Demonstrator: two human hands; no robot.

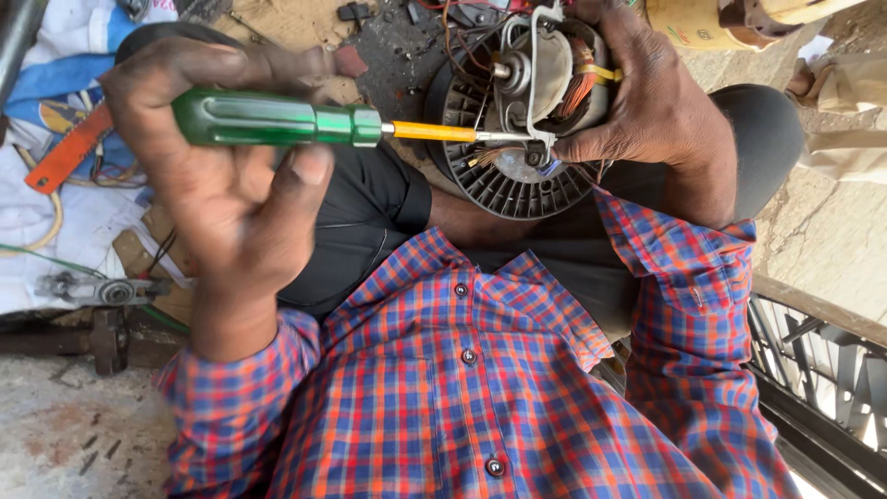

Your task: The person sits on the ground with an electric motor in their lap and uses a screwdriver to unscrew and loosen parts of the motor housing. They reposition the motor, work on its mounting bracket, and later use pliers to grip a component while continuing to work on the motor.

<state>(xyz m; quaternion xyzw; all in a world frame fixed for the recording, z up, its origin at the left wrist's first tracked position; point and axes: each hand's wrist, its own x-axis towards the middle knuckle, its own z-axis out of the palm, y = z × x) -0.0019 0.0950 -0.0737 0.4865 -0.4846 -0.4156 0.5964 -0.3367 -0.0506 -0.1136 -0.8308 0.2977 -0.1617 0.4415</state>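
Your left hand sits palm-up over your lap, fingers and thumb wrapped round the green handle of the screwdriver. Your right hand is clamped on the far side of the electric motor, steadying it on its black ribbed fan housing between your knees. Beyond your left hand: white cloth, orange hacksaw frame, loose wires. Screwdriver lies level, long axis running hand to hand, yellow shank and tip pointing at the motor's metal bracket.
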